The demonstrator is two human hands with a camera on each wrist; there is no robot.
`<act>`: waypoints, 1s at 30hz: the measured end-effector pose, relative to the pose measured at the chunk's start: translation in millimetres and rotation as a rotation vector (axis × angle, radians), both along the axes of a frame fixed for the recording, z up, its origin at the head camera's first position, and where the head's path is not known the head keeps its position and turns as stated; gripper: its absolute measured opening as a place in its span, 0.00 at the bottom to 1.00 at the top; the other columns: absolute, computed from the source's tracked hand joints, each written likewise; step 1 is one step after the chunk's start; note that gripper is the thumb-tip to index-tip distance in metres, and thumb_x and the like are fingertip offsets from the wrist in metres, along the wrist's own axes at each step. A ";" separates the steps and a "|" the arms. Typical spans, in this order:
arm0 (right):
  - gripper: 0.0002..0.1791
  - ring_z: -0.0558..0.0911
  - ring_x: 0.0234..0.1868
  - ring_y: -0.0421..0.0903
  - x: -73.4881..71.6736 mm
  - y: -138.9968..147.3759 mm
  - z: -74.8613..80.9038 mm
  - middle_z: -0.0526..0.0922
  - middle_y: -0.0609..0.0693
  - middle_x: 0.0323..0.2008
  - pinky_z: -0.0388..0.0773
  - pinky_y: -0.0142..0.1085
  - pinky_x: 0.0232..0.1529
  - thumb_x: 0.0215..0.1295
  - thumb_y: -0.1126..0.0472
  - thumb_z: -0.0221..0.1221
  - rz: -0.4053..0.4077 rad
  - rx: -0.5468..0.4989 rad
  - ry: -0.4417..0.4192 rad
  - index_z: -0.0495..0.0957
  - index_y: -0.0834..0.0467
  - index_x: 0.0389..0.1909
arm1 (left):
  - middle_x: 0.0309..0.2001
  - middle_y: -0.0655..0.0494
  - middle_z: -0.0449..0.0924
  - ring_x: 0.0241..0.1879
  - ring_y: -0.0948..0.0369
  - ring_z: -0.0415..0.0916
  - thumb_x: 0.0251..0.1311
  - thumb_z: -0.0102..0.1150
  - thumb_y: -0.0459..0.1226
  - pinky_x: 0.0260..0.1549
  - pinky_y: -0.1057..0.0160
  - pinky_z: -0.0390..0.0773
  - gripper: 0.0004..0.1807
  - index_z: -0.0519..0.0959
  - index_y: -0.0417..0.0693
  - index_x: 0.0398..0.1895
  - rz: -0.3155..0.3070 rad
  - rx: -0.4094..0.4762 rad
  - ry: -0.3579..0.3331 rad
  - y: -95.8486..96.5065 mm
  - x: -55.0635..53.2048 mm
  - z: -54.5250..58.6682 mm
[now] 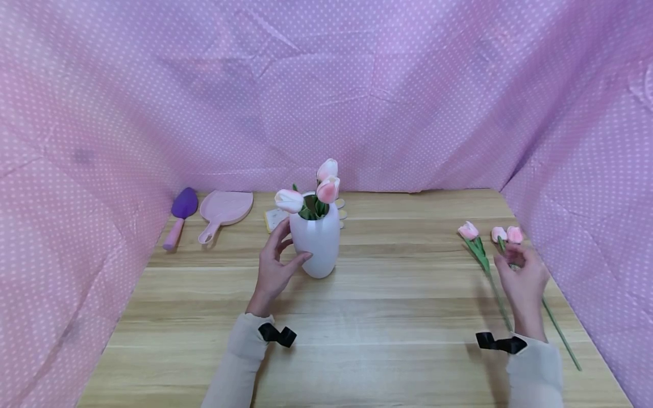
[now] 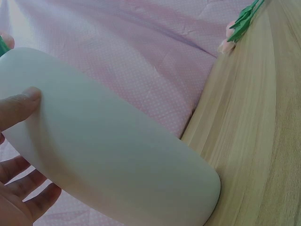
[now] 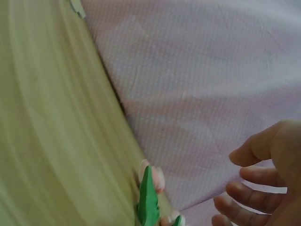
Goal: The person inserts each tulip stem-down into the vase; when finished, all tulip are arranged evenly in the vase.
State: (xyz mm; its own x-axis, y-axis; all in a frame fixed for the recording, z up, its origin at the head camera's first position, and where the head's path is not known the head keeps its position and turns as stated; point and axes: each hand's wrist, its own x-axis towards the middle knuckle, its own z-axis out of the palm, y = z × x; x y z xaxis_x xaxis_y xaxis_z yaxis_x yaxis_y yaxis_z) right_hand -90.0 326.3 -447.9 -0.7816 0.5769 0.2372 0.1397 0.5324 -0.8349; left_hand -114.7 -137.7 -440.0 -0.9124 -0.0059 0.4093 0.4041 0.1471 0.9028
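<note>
A white vase (image 1: 317, 249) stands upright on the table, with pink-and-white tulips (image 1: 328, 190) leaning out of its mouth. My left hand (image 1: 275, 272) holds the vase from its left side; in the left wrist view the thumb (image 2: 21, 106) lies across the wall and the fingers curve behind it. Over at the right, a tulip (image 1: 468, 230) lies on the wood with its green stem pointing toward me. Two more tulip heads (image 1: 514, 234) lie beside it. Above these my right hand (image 1: 525, 277) hovers with loosely bent fingers, and the right wrist view shows nothing in them.
A purple-bladed trowel (image 1: 185, 204) and a pink dustpan-like scoop (image 1: 227, 208) lie at the table's back left. Partly hidden behind the vase are a yellow-edged card (image 1: 272, 219) and some pale rounded pieces (image 1: 341, 215). Pink dotted cloth (image 1: 357, 102) hangs around the table.
</note>
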 end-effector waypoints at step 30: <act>0.28 0.76 0.54 0.71 18.8 28.5 -37.5 0.76 0.74 0.56 0.77 0.57 0.40 0.67 0.56 0.54 0.256 0.383 -0.673 0.71 0.70 0.62 | 0.72 0.45 0.68 0.68 0.65 0.68 0.51 0.71 0.23 0.61 0.70 0.75 0.44 0.64 0.43 0.73 0.005 -0.003 -0.006 0.3 1.0 -1.6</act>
State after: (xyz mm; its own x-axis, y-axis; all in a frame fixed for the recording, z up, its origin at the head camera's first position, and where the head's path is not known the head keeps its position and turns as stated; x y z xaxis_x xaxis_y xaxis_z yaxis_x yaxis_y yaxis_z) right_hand -71.2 354.8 -485.4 -0.9236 0.3354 -0.1855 0.3818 0.8475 -0.3687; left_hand -113.7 -137.4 -441.6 -0.9149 -0.0096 0.4036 0.3976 0.1517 0.9049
